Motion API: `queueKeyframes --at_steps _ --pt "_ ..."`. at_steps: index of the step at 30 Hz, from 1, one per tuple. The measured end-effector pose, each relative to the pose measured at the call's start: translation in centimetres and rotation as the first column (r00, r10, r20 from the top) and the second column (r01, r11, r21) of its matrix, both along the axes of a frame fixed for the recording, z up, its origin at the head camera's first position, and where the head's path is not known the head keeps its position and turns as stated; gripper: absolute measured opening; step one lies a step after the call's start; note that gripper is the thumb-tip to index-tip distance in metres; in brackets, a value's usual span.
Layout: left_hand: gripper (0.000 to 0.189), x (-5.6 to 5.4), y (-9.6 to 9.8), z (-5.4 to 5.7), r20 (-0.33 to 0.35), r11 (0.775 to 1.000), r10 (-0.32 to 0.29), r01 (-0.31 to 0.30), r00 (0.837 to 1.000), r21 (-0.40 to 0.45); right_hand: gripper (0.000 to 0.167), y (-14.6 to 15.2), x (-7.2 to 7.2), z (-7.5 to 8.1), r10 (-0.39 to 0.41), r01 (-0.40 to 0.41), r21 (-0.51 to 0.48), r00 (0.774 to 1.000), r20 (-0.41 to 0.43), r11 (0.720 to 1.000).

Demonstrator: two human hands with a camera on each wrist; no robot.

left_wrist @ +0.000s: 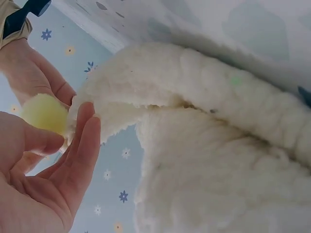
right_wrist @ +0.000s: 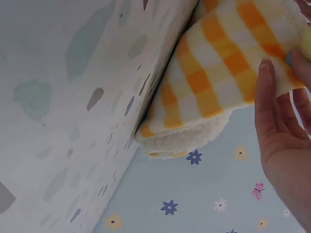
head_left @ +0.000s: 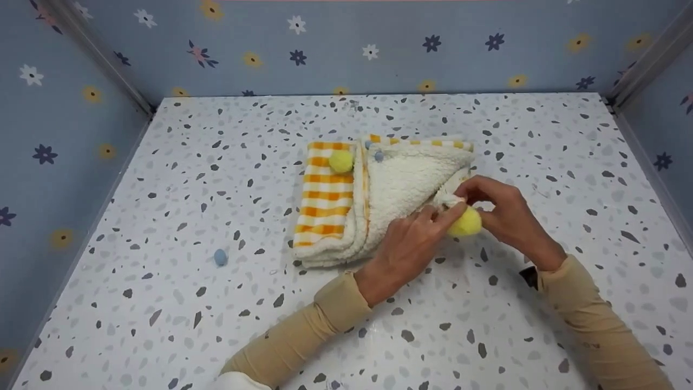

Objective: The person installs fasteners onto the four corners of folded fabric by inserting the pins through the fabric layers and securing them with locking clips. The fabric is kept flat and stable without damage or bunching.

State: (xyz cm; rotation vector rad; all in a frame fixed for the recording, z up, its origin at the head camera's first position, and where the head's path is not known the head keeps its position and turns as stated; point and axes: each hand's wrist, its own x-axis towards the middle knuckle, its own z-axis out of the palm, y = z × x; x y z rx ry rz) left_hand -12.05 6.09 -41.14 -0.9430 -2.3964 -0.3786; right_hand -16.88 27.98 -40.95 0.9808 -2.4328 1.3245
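A folded blanket [head_left: 403, 176] has fluffy cream fleece on one side and orange-and-white checks on the other. My left hand [head_left: 409, 238] pinches its near right corner, thumb and fingertips beside a yellow pom-pom [head_left: 465, 222]. From the other side my right hand [head_left: 503, 211] grips the same corner. In the left wrist view the pom-pom [left_wrist: 44, 114] sits between both hands and the fleece edge [left_wrist: 121, 77] arches away from them. The checked side [right_wrist: 209, 63] hangs by the right fingers in the right wrist view, with a small blue piece [right_wrist: 288, 58] at the fingertips.
A second yellow pom-pom [head_left: 341, 161] lies on the blanket's checked left part. Two small blue pieces [head_left: 379, 156] sit at its upper edge. A blue oval piece [head_left: 220, 257] rests on the speckled tabletop [head_left: 162, 303] at left. Flowered blue panels [head_left: 335, 43] border the table.
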Motion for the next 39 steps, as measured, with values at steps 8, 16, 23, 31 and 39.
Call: queueKeyframes --at_steps 8,16,23,31,39 --pt "0.022 0.0 -1.5 -0.2 -0.06 0.997 0.029 -0.024 0.998 0.07 0.028 0.1 0.0 0.1 0.028 -0.028 0.016 1.0 0.007 0.999" --pt "0.003 -0.2 -4.5 -0.4 -0.089 0.986 0.124 -0.113 0.988 0.119 0.03 0.3 0.3 0.0 0.035 -0.035 0.03 0.999 0.008 0.999" --pt "0.009 -0.3 -7.8 -0.4 -0.034 0.955 0.241 -0.231 0.97 0.185 0.034 0.4 0.2 0.0 0.049 -0.048 0.049 0.998 -0.025 0.998" --pt "0.018 -0.4 -10.7 -0.9 -0.016 0.923 0.349 -0.34 0.937 0.178 0.031 0.4 0.4 0.1 0.067 -0.067 0.07 0.998 -0.006 0.995" --pt "0.021 -0.3 -13.7 -1.1 0.007 0.883 0.444 -0.439 0.896 0.167 0.032 0.4 0.4 0.1 0.077 -0.077 0.072 0.997 0.0 0.994"
